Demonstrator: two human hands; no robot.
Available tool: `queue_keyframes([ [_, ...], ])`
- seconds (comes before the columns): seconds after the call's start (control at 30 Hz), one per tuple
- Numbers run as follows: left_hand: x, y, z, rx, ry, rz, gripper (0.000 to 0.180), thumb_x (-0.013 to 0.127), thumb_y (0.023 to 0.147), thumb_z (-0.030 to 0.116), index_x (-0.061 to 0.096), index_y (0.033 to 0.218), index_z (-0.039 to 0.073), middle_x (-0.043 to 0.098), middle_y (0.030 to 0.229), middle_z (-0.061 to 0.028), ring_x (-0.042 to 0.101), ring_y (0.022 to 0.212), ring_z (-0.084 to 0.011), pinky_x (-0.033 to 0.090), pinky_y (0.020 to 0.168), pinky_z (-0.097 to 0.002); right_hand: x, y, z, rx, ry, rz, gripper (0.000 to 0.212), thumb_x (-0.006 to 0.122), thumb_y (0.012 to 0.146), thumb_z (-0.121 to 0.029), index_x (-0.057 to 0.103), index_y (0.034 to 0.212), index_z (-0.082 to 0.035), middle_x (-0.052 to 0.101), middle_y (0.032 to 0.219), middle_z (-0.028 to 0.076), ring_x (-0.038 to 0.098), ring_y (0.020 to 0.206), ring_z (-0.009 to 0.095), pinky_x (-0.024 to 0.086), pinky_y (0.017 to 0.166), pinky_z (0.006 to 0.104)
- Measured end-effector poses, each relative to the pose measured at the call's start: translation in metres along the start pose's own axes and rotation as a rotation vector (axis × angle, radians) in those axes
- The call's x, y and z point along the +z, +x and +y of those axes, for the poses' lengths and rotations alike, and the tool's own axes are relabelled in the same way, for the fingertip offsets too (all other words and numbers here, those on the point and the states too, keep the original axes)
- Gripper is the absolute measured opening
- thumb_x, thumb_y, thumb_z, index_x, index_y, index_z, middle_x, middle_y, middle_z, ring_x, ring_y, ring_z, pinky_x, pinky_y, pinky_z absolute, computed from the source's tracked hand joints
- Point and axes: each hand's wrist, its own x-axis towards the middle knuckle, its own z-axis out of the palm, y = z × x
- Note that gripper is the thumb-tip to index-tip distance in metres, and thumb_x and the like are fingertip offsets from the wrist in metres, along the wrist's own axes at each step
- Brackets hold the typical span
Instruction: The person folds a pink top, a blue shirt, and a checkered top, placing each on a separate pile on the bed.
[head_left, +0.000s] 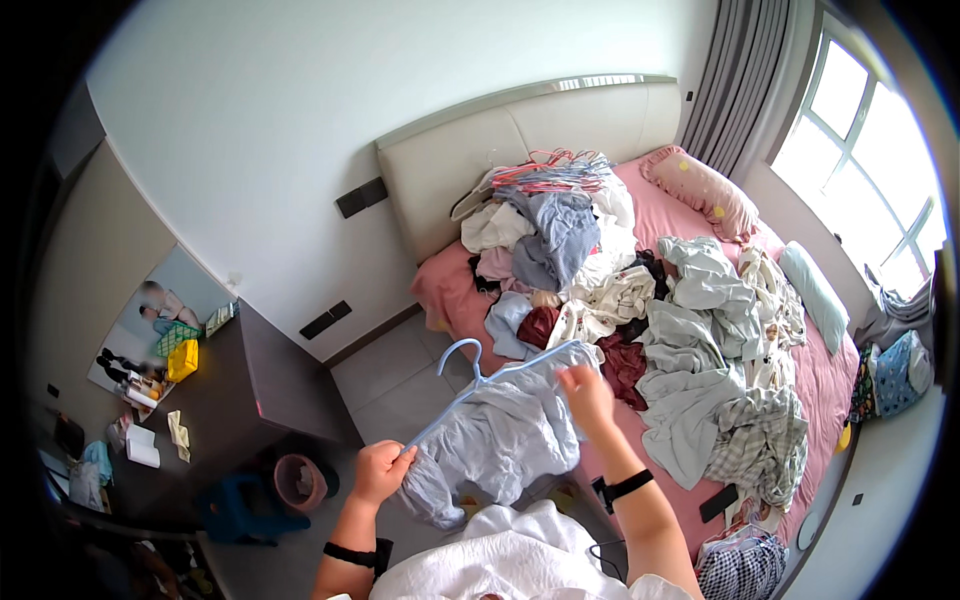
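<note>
A light blue clothes hanger (481,377) is held out in front of me, its hook pointing away. From it hangs a thin, crumpled pale grey-blue garment (500,432). My left hand (380,471) is closed around the hanger's left end and the cloth there. At the other end, my right hand (588,398) has its fingers drawn together on the garment's edge, just below the hanger's right tip; the fingertips are slightly blurred. Beyond my hands, a large heap of clothes (560,240) lies on the pink bed.
More hangers (560,172) lie atop the heap by the headboard (530,125). Pale green clothes (700,340) spread over the bed's right side, with a phone (718,503) near the edge. Left stand a dark desk (270,370), a blue stool (245,510) and a pink bin (300,482).
</note>
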Motion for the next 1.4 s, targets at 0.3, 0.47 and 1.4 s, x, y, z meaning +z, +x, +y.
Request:
queue_keyframes([
  [0.3, -0.013, 0.003, -0.008, 0.111, 0.074, 0.021, 0.043, 0.068, 0.074, 0.011, 0.033, 0.051, 0.003, 0.037, 0.049, -0.0128, 0.037, 0.042, -0.0296, 0.029, 0.04, -0.0371, 0.035, 0.004, 0.0, -0.258, 0.092, 0.099, 0.023, 0.066, 0.076, -0.021, 0.057, 0.09, -0.005, 0.06, 0.074, 0.015, 0.059, 0.069, 0.031, 0.045, 0.062, 0.0394],
  [0.47, -0.026, 0.004, -0.005, 0.132, 0.115, 0.062, 0.042, 0.067, 0.075, 0.014, 0.034, 0.052, 0.003, 0.038, 0.05, -0.0127, 0.039, 0.043, -0.0301, 0.03, 0.04, -0.0378, 0.019, 0.037, 0.016, -0.247, -0.002, 0.449, 0.029, 0.064, 0.078, -0.023, 0.055, 0.099, -0.005, 0.057, 0.094, 0.013, 0.055, 0.089, 0.031, 0.044, 0.077, 0.0393],
  [1.4, 0.078, 0.071, 0.017, 0.293, -0.43, -0.551, 0.025, 0.071, 0.076, 0.02, 0.057, 0.068, 0.002, 0.054, 0.065, -0.0043, 0.052, 0.06, -0.0134, 0.041, 0.055, -0.0294, -0.047, -0.235, 0.039, 0.175, 0.443, 0.316, 0.026, 0.077, 0.073, -0.017, 0.058, 0.063, -0.002, 0.043, 0.056, -0.007, 0.035, 0.052, 0.002, 0.029, 0.044, 0.0207],
])
